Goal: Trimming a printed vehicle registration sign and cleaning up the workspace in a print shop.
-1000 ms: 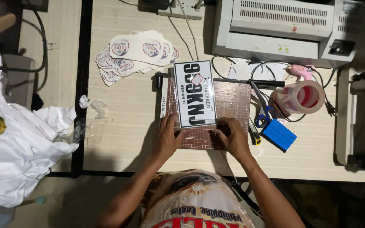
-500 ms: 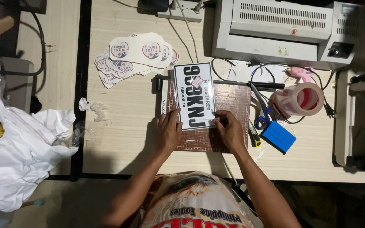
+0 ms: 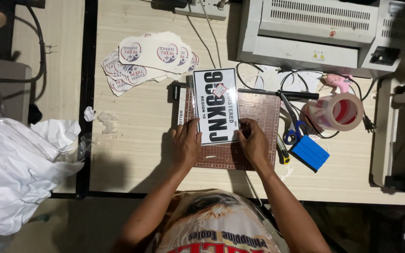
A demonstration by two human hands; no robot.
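Both hands are on the white printed plate (image 3: 216, 106), which lies flat on the brown cutting mat (image 3: 258, 136) mid-tabletop (image 3: 137, 136). The left hand (image 3: 186, 143) presses the plate's lower left edge, fingers spread flat, palm on the mat. The right hand (image 3: 254, 143) sits at the lower right edge with fingertips curled onto the plate rim; it looks like a pinch on the edge, but the view is too poor to be sure. Neither hand lifts the plate; it stays in contact with the mat, long side running away from the person.

A black-handled trimmer bar (image 3: 277, 93) runs along the mat's far edge, just behind the plate. A stack of round-logo stickers (image 3: 146, 58) lies left of the plate's far end, near it but apart. Right of the mat: blue-handled scissors (image 3: 292, 126), a blue squeegee block (image 3: 309, 153) and a tape roll (image 3: 336, 111), all close together. A grey laminator (image 3: 324, 33) sits at the far right of the tabletop. White cloth (image 3: 19, 164) is piled off the left side, well apart from the hands.
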